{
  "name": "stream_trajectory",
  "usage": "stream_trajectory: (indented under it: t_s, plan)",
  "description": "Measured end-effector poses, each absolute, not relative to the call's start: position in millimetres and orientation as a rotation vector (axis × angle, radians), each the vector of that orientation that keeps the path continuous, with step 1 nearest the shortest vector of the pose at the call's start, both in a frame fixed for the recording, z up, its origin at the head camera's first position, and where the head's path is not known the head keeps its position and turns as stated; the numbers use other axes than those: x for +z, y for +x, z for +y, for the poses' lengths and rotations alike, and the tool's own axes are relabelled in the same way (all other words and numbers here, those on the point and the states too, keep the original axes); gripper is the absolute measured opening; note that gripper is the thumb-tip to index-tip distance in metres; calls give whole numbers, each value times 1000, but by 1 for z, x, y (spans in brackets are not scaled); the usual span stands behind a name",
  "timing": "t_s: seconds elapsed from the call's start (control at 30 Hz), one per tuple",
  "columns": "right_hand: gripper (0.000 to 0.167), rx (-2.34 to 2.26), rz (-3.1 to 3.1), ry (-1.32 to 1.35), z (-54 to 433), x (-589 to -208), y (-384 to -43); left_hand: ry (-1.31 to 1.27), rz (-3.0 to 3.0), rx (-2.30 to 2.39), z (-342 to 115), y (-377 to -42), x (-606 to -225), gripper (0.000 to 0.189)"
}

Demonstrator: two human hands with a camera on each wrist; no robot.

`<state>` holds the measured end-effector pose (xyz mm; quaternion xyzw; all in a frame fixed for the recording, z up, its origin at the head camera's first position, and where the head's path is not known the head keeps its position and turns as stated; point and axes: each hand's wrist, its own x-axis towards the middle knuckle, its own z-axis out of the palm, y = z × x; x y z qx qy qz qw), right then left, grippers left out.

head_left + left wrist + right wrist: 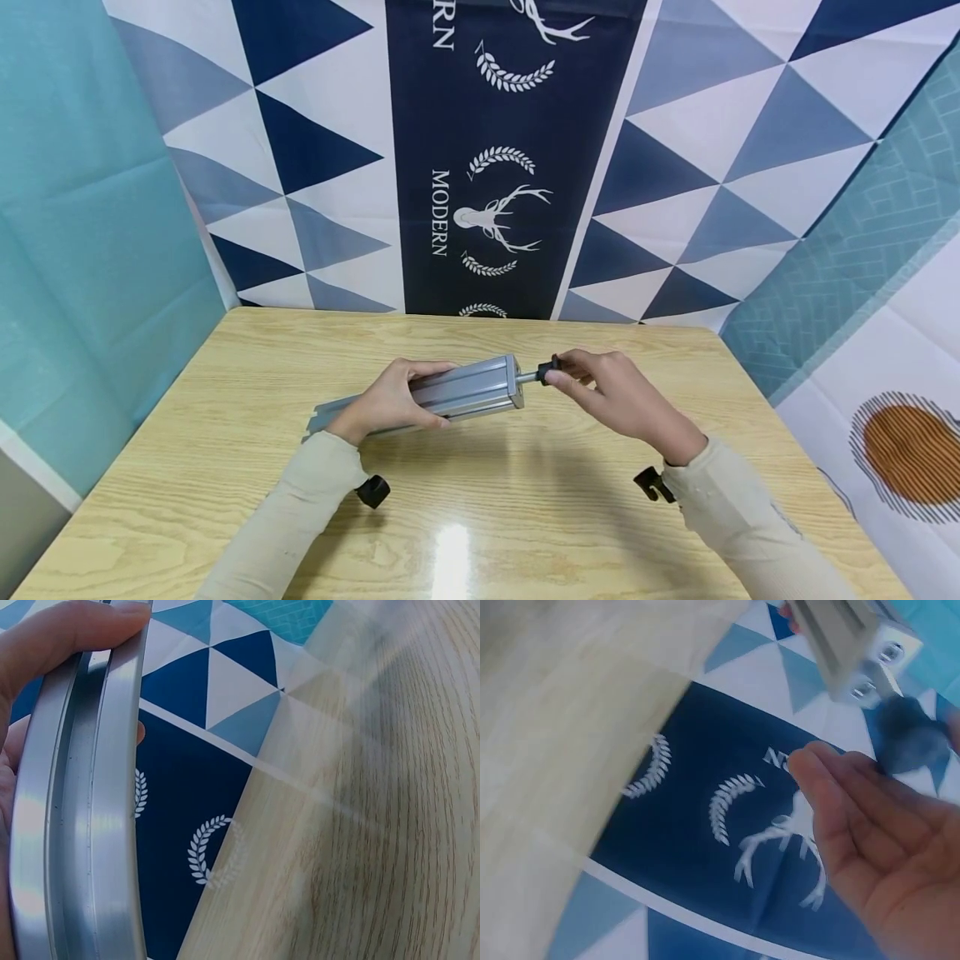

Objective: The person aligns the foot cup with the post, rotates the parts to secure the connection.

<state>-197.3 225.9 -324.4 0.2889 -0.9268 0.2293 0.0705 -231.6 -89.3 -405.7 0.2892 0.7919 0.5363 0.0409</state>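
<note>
A silver-grey aluminium profile (pixel 468 389) with long grooves is held above the table, its right end slightly raised. My left hand (pixel 392 396) grips it around the middle, thumb on the near side; the left wrist view shows the grooved profile (pixel 82 810) up close under a finger. From its square end face sticks a thin metal rod (pixel 527 377) carrying a black knob-like foot (pixel 547 370). My right hand (pixel 618 396) pinches this foot between thumb and fingers. In the right wrist view the foot (pixel 907 735) is blurred, beside the fingers of the right hand (pixel 877 840).
The work takes place over a light wood-grain table (pixel 525 517). Behind it hangs a patterned cloth (pixel 322 167) with triangles and a dark deer-print band. Teal cloth (pixel 90 208) covers the left side. Black mounts (pixel 372 492) sit at both wrists.
</note>
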Motion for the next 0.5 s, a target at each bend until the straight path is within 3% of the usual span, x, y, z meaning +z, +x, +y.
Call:
stream_trajectory:
  t_s: [0.17,0.37,0.5]
  plan:
    - [44,805,-2869,680,223,-328,-201,894,2421,1644,-89,-232,-407,71]
    - [44,788,-2869,752,227,-323,-199,867,2421,1649,-89,-232,-406,74]
    - [64,785,-2835,852,230,-318,-197,854,2444,1642,-90,-232,-406,73]
